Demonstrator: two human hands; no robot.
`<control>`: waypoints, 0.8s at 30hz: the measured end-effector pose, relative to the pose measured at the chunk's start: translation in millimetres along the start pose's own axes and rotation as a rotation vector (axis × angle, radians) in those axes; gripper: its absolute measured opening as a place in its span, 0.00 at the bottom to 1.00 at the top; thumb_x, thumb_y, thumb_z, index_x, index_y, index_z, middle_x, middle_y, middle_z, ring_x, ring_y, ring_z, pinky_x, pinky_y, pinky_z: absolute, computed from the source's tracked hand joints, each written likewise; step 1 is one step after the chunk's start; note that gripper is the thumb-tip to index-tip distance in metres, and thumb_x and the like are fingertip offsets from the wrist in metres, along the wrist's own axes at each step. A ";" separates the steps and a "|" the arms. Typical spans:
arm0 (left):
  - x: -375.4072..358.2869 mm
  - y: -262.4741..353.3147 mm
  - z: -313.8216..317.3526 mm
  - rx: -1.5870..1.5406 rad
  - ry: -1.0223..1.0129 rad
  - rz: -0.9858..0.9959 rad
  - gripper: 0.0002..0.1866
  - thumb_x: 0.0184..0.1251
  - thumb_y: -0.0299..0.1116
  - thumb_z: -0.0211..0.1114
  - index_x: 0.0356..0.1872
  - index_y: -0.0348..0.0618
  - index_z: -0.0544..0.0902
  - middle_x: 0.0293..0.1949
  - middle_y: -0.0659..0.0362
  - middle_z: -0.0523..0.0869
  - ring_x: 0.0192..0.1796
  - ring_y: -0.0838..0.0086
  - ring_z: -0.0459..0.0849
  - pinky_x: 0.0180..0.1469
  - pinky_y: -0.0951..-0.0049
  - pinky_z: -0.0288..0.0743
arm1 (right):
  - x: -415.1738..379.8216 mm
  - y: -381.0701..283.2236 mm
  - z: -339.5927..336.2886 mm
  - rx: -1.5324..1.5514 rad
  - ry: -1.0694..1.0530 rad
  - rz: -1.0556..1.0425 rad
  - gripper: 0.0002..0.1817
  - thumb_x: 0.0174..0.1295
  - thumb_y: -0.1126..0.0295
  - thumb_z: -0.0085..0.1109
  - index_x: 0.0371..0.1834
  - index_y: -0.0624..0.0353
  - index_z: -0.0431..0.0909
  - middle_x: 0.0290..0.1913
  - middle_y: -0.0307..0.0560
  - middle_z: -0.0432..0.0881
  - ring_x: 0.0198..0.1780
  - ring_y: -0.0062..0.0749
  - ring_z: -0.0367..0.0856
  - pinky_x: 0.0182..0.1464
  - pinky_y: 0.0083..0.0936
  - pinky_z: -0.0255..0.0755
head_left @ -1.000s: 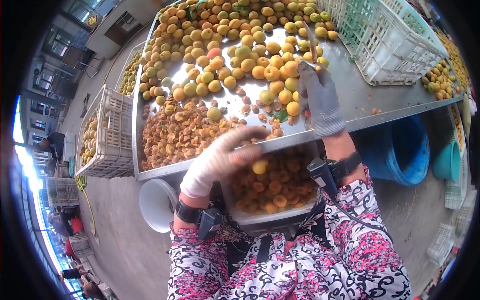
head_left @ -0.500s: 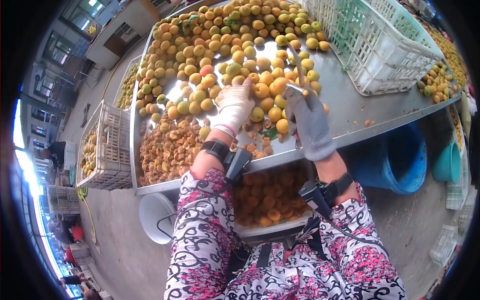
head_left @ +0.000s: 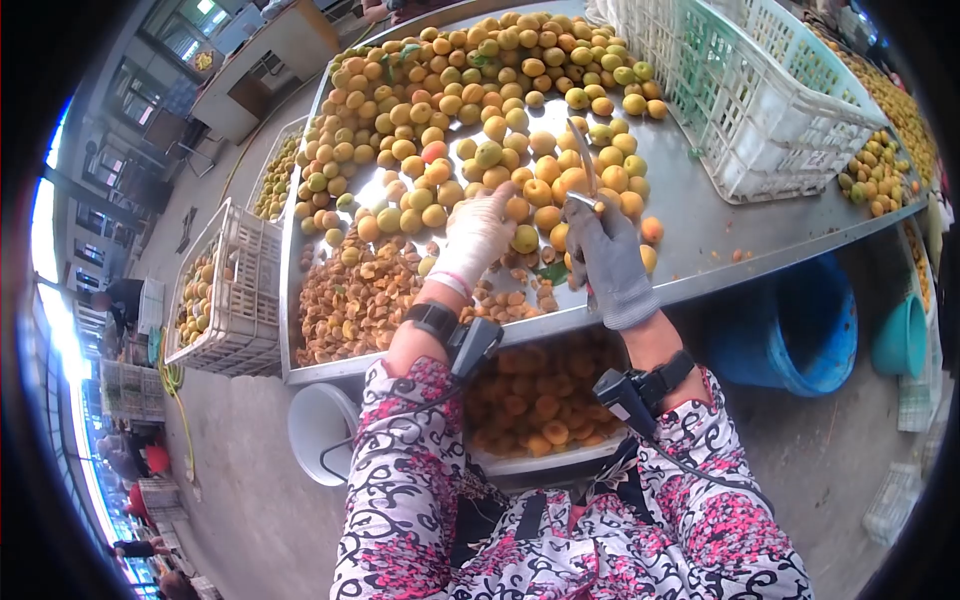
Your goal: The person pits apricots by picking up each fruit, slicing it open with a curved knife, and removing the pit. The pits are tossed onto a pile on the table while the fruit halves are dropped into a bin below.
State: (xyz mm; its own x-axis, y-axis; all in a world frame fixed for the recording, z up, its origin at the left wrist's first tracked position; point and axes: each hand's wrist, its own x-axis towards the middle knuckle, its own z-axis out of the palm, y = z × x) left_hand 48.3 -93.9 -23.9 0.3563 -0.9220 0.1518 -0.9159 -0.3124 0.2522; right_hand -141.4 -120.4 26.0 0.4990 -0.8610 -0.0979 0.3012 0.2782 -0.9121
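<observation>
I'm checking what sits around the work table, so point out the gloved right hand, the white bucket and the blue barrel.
Gloved right hand [head_left: 613, 262]: head view, back of the glove.
White bucket [head_left: 321, 428]: head view, inside surface.
Blue barrel [head_left: 745, 342]: head view, outer wall.

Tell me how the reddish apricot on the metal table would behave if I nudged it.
The reddish apricot looks round, so it would probably roll on the smooth metal table, though neighbouring apricots would likely stop it soon. It may bruise if squeezed, judging by the fleshy halves below.
</observation>
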 end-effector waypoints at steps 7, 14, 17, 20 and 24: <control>2.5 3.7 -7.8 -0.415 -0.110 -0.067 0.23 0.55 0.27 0.62 0.56 0.44 0.76 0.41 0.46 0.85 0.42 0.64 0.84 0.46 0.70 0.77 | 4.5 1.7 -1.3 -0.037 -0.004 -0.013 0.13 0.66 0.63 0.59 0.42 0.63 0.76 0.28 0.29 0.72 0.28 0.08 0.66 0.28 0.09 0.62; -53.9 -4.7 -38.7 -1.438 -0.283 -0.261 0.25 0.55 0.33 0.62 0.56 0.37 0.75 0.44 0.58 0.83 0.39 0.76 0.81 0.46 0.76 0.73 | 4.4 26.8 5.8 -0.264 0.001 0.003 0.15 0.62 0.58 0.61 0.38 0.62 0.76 0.23 0.33 0.72 0.25 0.12 0.67 0.25 0.14 0.63; -82.2 23.3 -68.9 -1.463 -0.227 -0.224 0.24 0.58 0.31 0.64 0.57 0.38 0.75 0.48 0.59 0.81 0.48 0.76 0.78 0.53 0.75 0.71 | -7.6 23.3 16.7 -0.117 -0.082 0.138 0.14 0.62 0.58 0.61 0.35 0.60 0.76 0.21 0.33 0.71 0.21 0.13 0.67 0.21 0.14 0.61; -97.1 38.9 -74.9 -1.554 -0.134 -0.209 0.26 0.59 0.26 0.66 0.60 0.38 0.71 0.49 0.60 0.79 0.52 0.74 0.77 0.56 0.75 0.70 | -18.0 15.1 19.3 0.205 -0.205 0.365 0.15 0.66 0.55 0.52 0.29 0.54 0.73 0.17 0.31 0.68 0.14 0.16 0.64 0.14 0.14 0.56; -105.7 32.2 -54.5 -1.356 0.030 -0.060 0.33 0.58 0.25 0.66 0.66 0.47 0.67 0.53 0.60 0.74 0.56 0.74 0.73 0.57 0.73 0.70 | -27.2 10.3 26.6 0.477 -0.295 0.525 0.13 0.67 0.54 0.52 0.35 0.52 0.71 0.20 0.34 0.69 0.15 0.17 0.66 0.14 0.15 0.60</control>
State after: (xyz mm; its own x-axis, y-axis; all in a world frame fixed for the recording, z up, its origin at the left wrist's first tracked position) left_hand -8.8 6.0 20.3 0.4083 -0.9044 0.1239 -0.0038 0.1341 0.9910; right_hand -130.2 -82.8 29.9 0.8493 -0.4345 -0.2999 0.2490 0.8305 -0.4983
